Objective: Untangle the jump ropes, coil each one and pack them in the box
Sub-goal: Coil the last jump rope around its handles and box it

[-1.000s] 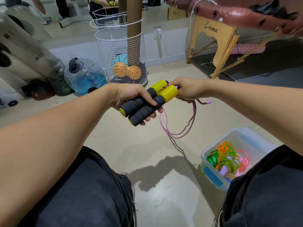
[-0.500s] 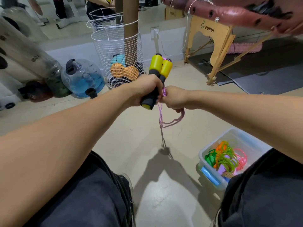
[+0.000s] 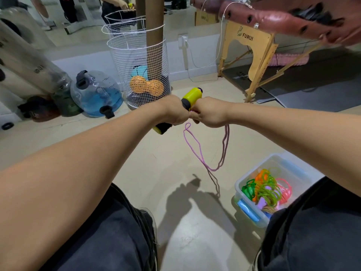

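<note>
A beige floor (image 3: 93, 145) is catching bright light. A wire basket (image 3: 139, 61) and water jug (image 3: 95, 94) are standing by the white wall (image 3: 82, 63); a wooden massage table (image 3: 252, 45) is standing right.

Pink rope (image 3: 197, 149) w/ yellow handles (image 3: 190, 97) dangling; box (image 3: 254, 173) holds ropes.

Bare forearms (image 3: 84, 163), dark grey trousers (image 3: 109, 237), no sleeves showing.
</note>
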